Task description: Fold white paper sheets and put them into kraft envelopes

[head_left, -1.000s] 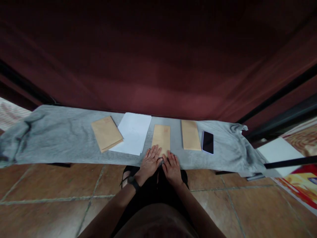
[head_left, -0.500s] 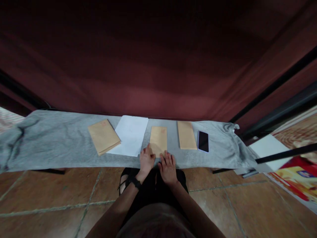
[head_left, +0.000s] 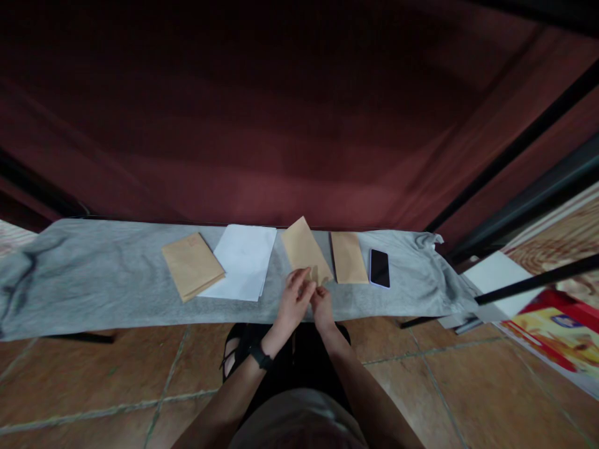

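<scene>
Brown envelope [head_left: 302, 246], aslant — right hand [head_left: 322, 308] pinched on its near end, left hand [head_left: 294, 302] alongside, that grip unclear — best handled lightly, edges left uncreased.

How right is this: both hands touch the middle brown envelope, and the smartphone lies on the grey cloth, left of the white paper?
Wrong side: the head view shows the smartphone right of the white paper, on the grey cloth. The left hand and right hand do touch the middle brown envelope.
</scene>
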Action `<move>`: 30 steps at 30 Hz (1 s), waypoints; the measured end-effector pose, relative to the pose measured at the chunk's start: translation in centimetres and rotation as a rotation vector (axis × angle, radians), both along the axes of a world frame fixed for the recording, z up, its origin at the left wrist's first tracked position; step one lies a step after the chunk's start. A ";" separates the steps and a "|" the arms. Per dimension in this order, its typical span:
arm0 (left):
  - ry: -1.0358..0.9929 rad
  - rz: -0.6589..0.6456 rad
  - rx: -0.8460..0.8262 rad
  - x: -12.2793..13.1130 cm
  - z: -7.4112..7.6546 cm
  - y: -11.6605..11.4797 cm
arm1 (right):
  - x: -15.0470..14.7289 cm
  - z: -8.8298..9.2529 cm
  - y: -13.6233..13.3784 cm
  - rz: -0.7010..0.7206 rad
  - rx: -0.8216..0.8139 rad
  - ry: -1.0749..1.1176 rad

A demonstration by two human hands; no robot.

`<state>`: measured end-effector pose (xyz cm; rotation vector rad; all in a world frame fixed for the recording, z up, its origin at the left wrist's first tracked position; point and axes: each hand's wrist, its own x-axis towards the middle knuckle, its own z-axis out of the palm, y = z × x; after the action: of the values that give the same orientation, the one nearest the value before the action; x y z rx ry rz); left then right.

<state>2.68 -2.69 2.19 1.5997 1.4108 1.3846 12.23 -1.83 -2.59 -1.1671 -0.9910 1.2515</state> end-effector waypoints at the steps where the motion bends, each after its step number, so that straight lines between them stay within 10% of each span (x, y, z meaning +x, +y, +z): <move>1: 0.011 0.061 -0.007 -0.2 -0.5 0.2 | -0.3 -0.1 0.0 0.005 -0.040 0.087; 7: -0.179 0.052 -0.412 -2.4 -5.0 0.6 | -2.0 -1.2 -1.5 0.052 -0.188 0.350; 14: 0.056 0.089 -0.498 -4.4 -5.1 1.7 | -0.9 -1.2 -2.1 0.223 -0.307 0.341; 17: 0.184 0.104 -0.511 -5.5 -4.8 2.2 | 0.9 -1.5 -2.5 0.289 -0.284 0.083; 24: 0.671 0.110 -0.459 -5.7 -4.1 1.6 | 4.1 -1.9 -3.6 0.211 0.473 -0.990; 30: 0.884 -0.035 -0.067 -3.3 -5.5 3.8 | 4.2 -2.8 -3.7 0.255 0.605 -1.260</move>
<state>-0.58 1.14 -3.32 2.3040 1.8431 0.5740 16.39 -5.53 -5.42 -1.3012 -2.2871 0.1728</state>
